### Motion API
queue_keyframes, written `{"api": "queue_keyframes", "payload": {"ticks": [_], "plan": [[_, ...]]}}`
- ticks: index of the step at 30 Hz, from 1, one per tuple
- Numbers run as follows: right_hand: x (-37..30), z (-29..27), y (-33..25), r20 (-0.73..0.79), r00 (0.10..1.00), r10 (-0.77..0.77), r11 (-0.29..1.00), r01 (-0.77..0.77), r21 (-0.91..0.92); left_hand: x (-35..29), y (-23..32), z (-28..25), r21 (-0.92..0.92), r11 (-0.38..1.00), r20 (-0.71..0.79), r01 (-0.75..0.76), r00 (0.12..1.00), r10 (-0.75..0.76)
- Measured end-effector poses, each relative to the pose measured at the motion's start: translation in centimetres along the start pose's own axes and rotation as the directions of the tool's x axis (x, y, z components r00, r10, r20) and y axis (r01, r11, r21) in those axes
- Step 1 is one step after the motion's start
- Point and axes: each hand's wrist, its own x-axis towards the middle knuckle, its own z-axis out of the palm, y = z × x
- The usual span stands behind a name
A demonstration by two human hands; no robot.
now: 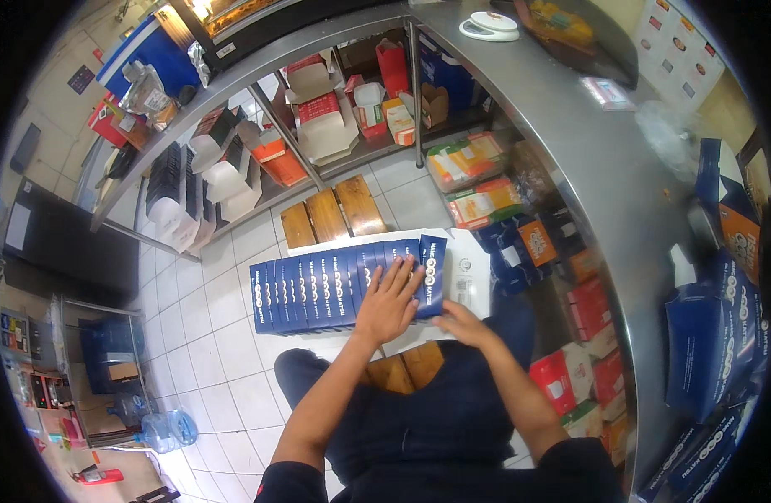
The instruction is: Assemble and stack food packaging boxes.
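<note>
A row of navy cardboard cartons (318,285), flat-sided and slim, stands packed edge to edge on a smooth white sheet (476,281) laid over a low wooden table (323,214), whose varnished slats show at the far and near sides. The left hand (389,303) lies across the row's right part with its fingers spread and its grip open—palm down on the printed card. At the near right corner, the right hand (465,324) bends its fingers against the end carton (433,267), which sits slightly askew beside the others; whether that grip is closed on it, I cannot tell. Glossy white square tiles (209,360) cover the floor. To the right curves a brushed stainless-steel table (561,126) with a rounded white scale (489,25) at its far end, while more navy boxes (700,335) with creased panels pile up at the far right.
</note>
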Motion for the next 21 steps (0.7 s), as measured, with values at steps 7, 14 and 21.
{"api": "queue_keyframes", "payload": {"ticks": [7,14,21], "plan": [[2.4,-4.0,2.3,-0.298,0.919,-0.258,0.958,0.282,0.040,0.5,0.0,0.2,0.002,1.000,0.091,-0.008,0.996,0.008],[8.6,-8.7,-0.3,-0.418,0.734,-0.536,0.843,0.434,-0.317,0.9,0.4,-0.1,0.047,0.999,0.110,0.009,0.994,-0.014],[10.6,-7.4,-2.2,-0.127,0.880,-0.457,0.879,0.426,-0.213,1.1,0.1,-0.1,0.007,1.000,0.135,0.008,0.991,-0.009]]}}
